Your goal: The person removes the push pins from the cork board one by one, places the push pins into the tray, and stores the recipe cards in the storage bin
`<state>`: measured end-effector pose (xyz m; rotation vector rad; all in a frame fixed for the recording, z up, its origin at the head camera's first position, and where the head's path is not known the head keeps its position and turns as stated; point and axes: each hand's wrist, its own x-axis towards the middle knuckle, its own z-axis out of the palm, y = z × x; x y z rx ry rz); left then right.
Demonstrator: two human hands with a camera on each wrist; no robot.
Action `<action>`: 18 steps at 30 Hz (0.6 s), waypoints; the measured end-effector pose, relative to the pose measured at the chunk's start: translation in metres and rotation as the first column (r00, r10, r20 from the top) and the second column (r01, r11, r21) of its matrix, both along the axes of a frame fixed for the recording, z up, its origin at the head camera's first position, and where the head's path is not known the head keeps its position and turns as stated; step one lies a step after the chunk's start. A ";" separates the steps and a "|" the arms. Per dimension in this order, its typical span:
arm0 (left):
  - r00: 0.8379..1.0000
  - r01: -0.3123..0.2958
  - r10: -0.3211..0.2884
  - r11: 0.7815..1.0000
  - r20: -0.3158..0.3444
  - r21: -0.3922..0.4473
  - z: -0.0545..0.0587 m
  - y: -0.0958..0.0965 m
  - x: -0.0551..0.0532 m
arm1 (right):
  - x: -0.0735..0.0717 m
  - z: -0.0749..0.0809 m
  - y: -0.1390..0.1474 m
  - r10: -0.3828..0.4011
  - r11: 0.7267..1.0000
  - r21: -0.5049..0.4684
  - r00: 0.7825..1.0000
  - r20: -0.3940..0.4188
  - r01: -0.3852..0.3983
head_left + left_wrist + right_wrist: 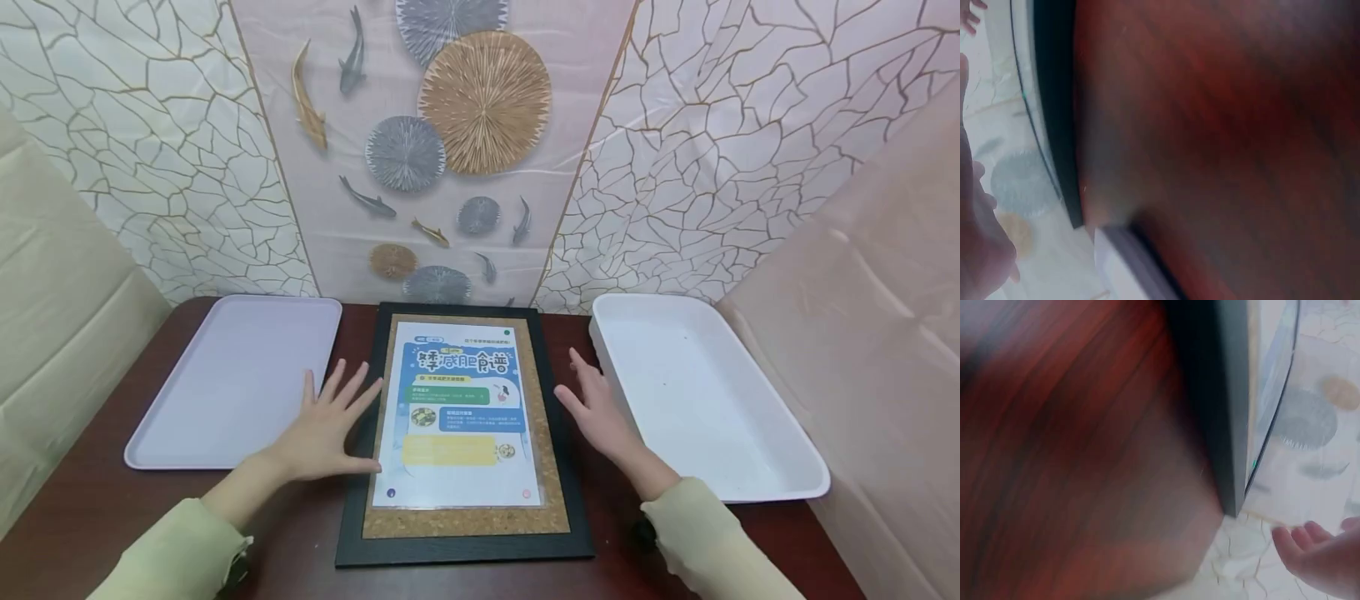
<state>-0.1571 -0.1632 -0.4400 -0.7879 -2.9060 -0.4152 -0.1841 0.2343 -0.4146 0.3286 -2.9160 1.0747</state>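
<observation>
A black-framed cork board [465,522] lies flat on the dark wooden table. On its cork is a printed sheet [457,417] with blue, green and yellow blocks and Chinese lettering. My left hand [326,429], fingers spread, is over the frame's left side; whether it touches the frame, I cannot tell. Beside the right side of the frame is my right hand [600,412], its fingers extended and holding nothing. In the right wrist view the hand [1322,553] appears past the frame's dark edge [1210,406]. The left wrist view shows part of the left hand [982,237] by the frame edge [1057,112].
A pale lilac tray [240,375] lies on the left of the table [300,533]. On the right stands a deeper white tray [705,392] with raised walls. A patterned cloth backdrop [450,233] rises behind, and plain cloth walls flank both sides.
</observation>
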 end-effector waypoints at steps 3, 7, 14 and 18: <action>1.000 0.024 -0.024 1.000 0.002 -0.018 -0.006 0.007 0.002 | -0.002 -0.002 -0.013 -0.004 0.985 -0.169 0.987 0.163 0.032; 0.998 0.053 -0.053 0.998 0.016 -0.014 -0.012 0.013 0.005 | -0.004 -0.009 -0.027 0.004 0.949 -0.298 0.943 0.332 0.101; 0.991 0.120 -0.122 0.992 0.051 0.042 -0.017 0.018 0.012 | -0.008 -0.011 -0.044 -0.082 0.909 -0.328 0.882 0.464 0.257; 0.976 0.146 -0.161 0.984 0.146 0.106 -0.017 0.020 0.017 | -0.011 -0.007 -0.050 -0.128 0.897 -0.304 0.849 0.513 0.320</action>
